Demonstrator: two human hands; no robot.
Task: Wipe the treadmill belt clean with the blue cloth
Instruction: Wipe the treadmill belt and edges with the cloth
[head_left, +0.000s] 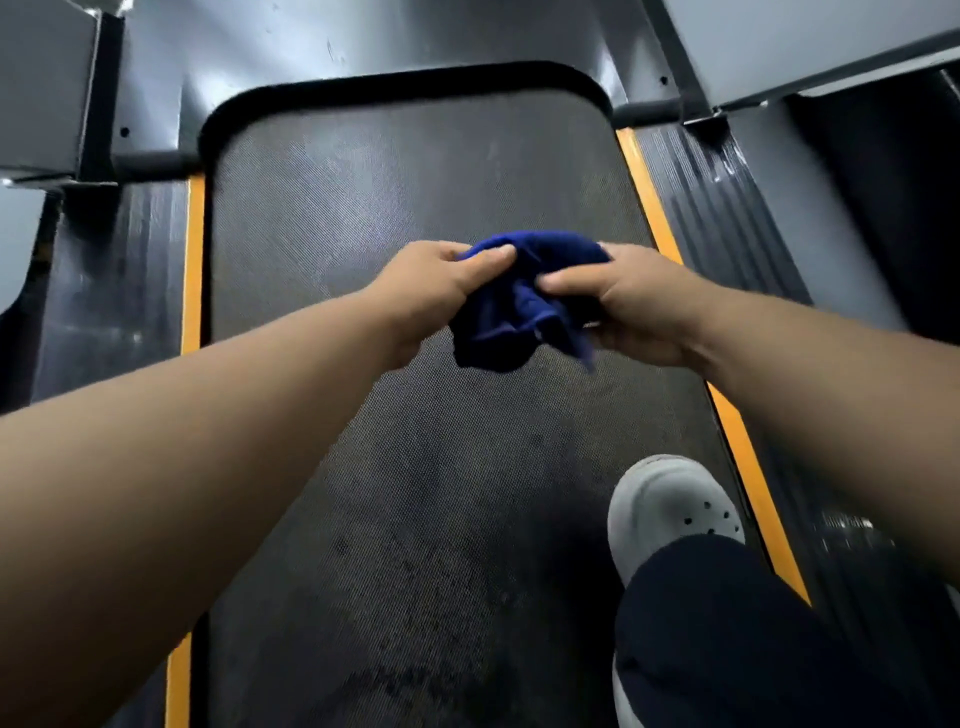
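Head view, my hands: my left hand (436, 291) pinches one side of the blue cloth (511, 317) between thumb and curled fingers; my right hand (636, 306) grips the other side the same way.
Head view, cloth: bunched and hanging between both hands over the middle of the treadmill belt (363, 208). I judge it is lifted off the surface, not pressed to it.
Head view, belt: dark and textured, with dull smudges and specks in the near part, beside my white shoe (670, 509). The far end looks more even, though glare makes that hard to judge.
Head view, footing: the shoe stands on the belt near the right yellow strip (748, 467).
Done: the cloth is in hand. I cannot tell whether any stretch has been wiped.
Left: by my reckoning, most of the wiping, above all the marked near part.
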